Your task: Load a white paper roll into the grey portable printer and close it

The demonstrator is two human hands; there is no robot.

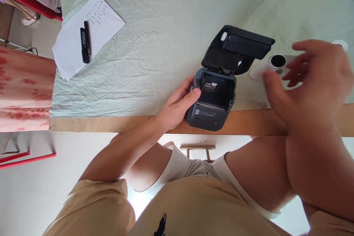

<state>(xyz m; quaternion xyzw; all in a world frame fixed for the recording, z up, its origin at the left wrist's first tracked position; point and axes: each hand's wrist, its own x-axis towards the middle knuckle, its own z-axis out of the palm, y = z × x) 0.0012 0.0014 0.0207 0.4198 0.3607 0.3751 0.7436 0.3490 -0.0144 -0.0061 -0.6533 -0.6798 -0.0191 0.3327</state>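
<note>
Head view: grasping a dark blue-grey, box-shaped plastic device (212, 96) with the left hand (175, 108), pressing the thumb over its left rim and wrapping the other fingers round that side, partly out of sight. Holding it at the near side of the table, right of centre, over a light-brown wooden edge (138, 123); unable to tell whether resting it there. Showing a black plastic lid (238, 49), swung open at the device's far end, and white printed lettering (211, 85) inside the hollow bay. Extending the right hand (315, 81), blurred, to the right of the device, bending its fingers loosely and parting them from the thumb, near a white cylinder with a round black end (260, 70); unable to tell whether touching it. Seeing a white rounded object (342, 44) farther right, partly hidden behind that hand. Viewing, at far left on a creased pale-green cloth (155, 44), white handwritten paper sheets (72, 48), bearing a thick black marker (83, 46) beside a slim black pen (87, 37). Noticing a pink cloth with red flowers (27, 92) at left, past the table. Wearing a tan shirt (199, 206) and pale shorts (199, 167).
</note>
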